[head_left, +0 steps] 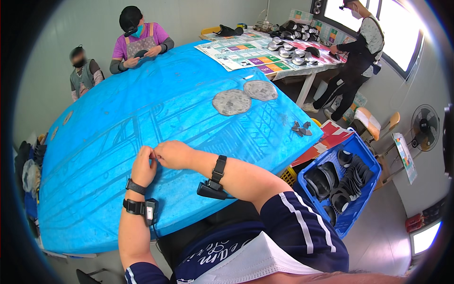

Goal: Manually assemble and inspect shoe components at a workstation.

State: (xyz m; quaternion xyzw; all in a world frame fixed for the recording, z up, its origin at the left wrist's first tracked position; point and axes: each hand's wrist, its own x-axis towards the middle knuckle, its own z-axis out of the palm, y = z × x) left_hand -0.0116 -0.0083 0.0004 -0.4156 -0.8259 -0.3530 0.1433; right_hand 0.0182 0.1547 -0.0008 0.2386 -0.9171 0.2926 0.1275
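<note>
My left hand (143,166) and my right hand (173,154) meet fingertip to fingertip just over the blue-covered table (94,189). Both have their fingers pinched together. Whatever lies between them, if anything, is hidden or too small to make out. Beyond my hands, two flat, roundish grey slabs (231,102) rest side by side on the cover. Several small dark pieces (301,128) sit in a loose cluster near the table's right corner. Straps with small black boxes are on both my forearms.
Right of the table stands a blue crate (347,222) holding several dark curved pieces (321,180), by a yellow basket (288,176). Across the table a person in purple (150,40) holds a dark piece; another sits left. A third stands at a paper-covered table (236,57). A fan (425,127) is far right.
</note>
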